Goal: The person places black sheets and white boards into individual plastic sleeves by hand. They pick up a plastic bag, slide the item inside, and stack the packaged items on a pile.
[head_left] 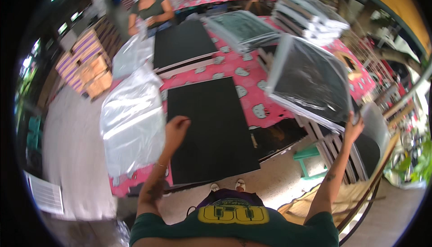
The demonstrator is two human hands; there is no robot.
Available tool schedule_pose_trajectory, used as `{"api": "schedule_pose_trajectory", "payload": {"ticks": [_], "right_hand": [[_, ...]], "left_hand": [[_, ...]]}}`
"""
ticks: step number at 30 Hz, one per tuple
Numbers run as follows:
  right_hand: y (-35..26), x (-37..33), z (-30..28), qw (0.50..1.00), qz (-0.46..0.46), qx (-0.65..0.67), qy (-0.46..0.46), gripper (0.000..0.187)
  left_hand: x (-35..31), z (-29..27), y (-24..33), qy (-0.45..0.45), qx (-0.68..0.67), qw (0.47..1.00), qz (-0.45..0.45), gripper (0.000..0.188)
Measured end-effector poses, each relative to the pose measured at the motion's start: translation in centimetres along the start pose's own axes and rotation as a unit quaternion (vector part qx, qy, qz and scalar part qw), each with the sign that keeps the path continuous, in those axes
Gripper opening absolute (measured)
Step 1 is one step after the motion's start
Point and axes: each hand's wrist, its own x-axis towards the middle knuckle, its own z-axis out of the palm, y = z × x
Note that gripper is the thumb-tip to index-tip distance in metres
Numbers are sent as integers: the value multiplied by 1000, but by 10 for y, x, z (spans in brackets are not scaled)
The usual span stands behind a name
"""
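Observation:
A large black rectangular board (209,134) lies flat on the table in front of me. My left hand (177,129) is over its left part, fingers curled in, and no object shows in them. Off to the right, my right hand (354,127) grips the near right corner of a black board in a clear plastic sleeve (310,78), which rests on a pile of similar boards. To the left of the bare board lies a heap of clear plastic bags (132,123). Farther back stands a stack of black boards (183,44).
A pink patterned cloth (258,109) covers the table. Wrapped boards (243,27) and a taller wrapped pile (308,15) stand at the back. Across the table is another person (150,8). Cardboard boxes (90,62) are stacked at left; a green stool (310,159) stands below right.

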Motion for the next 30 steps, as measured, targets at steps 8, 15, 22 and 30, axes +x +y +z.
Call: {"api": "schedule_pose_trajectory", "payload": {"ticks": [8,15,22,30], "right_hand": [[-150,-155,33,894,2,388,-222,26],[-338,-362,-29,440,25,556,-705,32],[-400,-418,-56,292,291,637,-651,33],[-351,-368,-70,264,399,713,-512,22]], "left_hand": [[-82,-185,-148,-45,271,952,-134,16],[-91,-175,-81,88,-69,990,-87,10],[-114,-102,49,47,-31,995,-77,22],[-108,-93,36,201,-55,973,-97,21]]}}
